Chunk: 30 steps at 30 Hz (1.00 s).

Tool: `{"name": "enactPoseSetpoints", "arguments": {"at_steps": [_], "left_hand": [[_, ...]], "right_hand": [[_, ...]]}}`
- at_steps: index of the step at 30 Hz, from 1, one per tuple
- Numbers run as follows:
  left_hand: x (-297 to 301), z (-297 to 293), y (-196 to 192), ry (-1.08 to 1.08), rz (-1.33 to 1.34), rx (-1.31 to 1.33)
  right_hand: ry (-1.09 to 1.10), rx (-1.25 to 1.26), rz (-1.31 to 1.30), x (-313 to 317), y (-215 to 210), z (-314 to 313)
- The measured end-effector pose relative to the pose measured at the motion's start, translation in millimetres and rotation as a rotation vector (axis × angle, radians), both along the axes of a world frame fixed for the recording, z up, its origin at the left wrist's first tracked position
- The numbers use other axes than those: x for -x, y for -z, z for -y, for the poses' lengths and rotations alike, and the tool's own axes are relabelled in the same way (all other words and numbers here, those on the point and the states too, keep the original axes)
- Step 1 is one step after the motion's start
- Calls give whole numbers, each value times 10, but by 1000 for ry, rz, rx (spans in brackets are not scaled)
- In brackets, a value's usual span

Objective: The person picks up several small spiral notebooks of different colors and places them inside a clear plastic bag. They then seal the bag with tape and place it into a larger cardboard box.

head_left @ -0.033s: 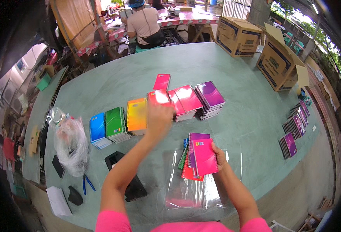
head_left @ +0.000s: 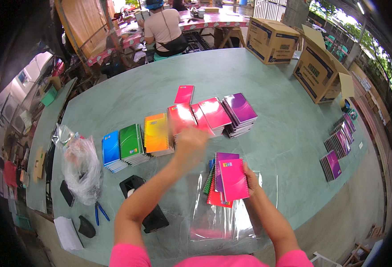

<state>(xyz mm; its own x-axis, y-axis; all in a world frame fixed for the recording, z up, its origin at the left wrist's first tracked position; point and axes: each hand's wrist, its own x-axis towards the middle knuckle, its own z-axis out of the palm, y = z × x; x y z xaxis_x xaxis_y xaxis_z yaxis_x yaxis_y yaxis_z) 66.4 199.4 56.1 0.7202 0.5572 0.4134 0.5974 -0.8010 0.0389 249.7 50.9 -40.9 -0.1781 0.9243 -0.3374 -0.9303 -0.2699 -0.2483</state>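
Note:
My right hand [head_left: 253, 181] grips a fanned bunch of spiral notebooks [head_left: 234, 180], the pink one on top, with purple, red, green and blue edges behind it. They are above a clear plastic sheet or bag [head_left: 225, 227]. My left hand [head_left: 191, 144] is smeared by motion just in front of the stacks, so its fingers cannot be made out. Stacks of spiral notebooks stand in a row: blue [head_left: 111, 147], green [head_left: 130, 141], yellow [head_left: 156, 133], red [head_left: 181, 116], pink [head_left: 213, 113] and purple [head_left: 240, 107]. One pink-red notebook [head_left: 184, 94] lies behind the red stack.
Crumpled clear plastic [head_left: 82, 169], blue-handled pliers [head_left: 100, 212], a phone-like dark slab [head_left: 66, 193] and a black holder [head_left: 153, 218] lie at left. More purple notebooks [head_left: 330, 165] line the right edge. Cardboard boxes [head_left: 273, 41] stand far right. A person [head_left: 164, 29] sits beyond the table.
My left hand has moved right and nearer to me, away from the red stack. My right hand keeps its hold on the notebooks.

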Motion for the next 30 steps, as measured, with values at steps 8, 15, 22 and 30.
{"name": "enactPoseSetpoints", "arguments": {"at_steps": [8, 15, 22, 30], "left_hand": [[-1231, 282, 80, 308, 43, 73], [-1635, -618, 673, 158, 157, -208], [-929, 1061, 9, 709, -282, 97], [-124, 1616, 216, 696, -26, 84]], "right_hand": [[-67, 147, 68, -153, 104, 167], [-13, 109, 181, -419, 206, 336], [60, 94, 29, -529, -132, 586], [-337, 75, 295, -361, -267, 853]]}}
